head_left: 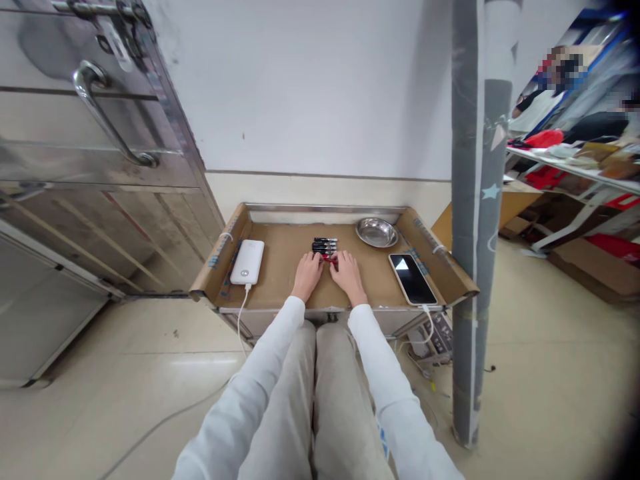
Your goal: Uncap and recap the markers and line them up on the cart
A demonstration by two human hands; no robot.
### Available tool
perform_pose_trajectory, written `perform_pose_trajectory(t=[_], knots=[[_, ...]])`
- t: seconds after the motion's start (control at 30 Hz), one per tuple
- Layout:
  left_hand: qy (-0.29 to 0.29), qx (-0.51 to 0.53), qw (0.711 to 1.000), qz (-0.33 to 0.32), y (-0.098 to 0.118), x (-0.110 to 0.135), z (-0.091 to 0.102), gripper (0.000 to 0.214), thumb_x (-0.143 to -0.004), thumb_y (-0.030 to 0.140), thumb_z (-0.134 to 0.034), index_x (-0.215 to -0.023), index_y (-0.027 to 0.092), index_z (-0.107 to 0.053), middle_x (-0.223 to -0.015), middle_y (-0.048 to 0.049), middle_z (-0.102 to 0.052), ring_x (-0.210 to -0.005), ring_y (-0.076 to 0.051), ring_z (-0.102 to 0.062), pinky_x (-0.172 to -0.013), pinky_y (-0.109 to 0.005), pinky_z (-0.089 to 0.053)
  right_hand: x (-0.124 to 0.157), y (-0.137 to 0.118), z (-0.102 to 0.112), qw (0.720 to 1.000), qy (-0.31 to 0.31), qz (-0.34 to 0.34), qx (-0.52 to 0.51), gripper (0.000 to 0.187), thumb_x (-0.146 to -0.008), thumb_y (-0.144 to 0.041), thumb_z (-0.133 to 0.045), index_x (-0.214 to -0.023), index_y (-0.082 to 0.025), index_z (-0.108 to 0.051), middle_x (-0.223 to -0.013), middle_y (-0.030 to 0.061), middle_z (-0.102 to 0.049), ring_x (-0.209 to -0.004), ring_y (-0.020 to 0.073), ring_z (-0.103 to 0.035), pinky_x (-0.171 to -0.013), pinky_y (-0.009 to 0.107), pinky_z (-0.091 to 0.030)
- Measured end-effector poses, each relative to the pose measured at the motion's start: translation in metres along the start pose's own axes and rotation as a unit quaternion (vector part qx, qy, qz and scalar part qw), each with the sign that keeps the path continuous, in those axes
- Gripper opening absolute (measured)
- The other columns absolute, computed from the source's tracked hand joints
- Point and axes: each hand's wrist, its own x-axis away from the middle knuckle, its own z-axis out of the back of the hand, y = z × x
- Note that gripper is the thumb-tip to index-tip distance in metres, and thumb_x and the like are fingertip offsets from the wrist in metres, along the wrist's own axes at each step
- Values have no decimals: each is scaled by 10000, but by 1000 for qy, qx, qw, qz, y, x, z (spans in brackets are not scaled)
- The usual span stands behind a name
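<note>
My left hand (307,273) and my right hand (347,272) rest side by side on the cardboard-lined tray table (280,280), their fingertips meeting over a small red object (329,259). Both hands have their fingers curled onto it; how it is held is too small to make out. Just beyond the fingers lie several black pen-like sticks (325,245) in a neat row. My white sleeves and grey trousers fill the lower middle of the view.
A white power bank (247,261) with a cable lies on the tray's left. A phone (413,278) lies at the right, a steel dish (377,232) at the back right. A grey pillar (475,220) stands right, metal doors left, cluttered shelves far right.
</note>
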Motion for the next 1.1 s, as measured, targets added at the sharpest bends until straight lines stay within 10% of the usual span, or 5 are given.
perform_pose_trajectory(t=[1.1], knots=[[83,219,972,-16,-3,-8,8,176,-921,203,-444,-977,216,-610,-1002,-39,-598,-968,-142,-561,-880,-267,-448,-7,5,1,996,56,22,-61,260,-968,-253,-318,-1031,-190,-563,-990,77,-651,-895,201,-562,-807,306,-371]])
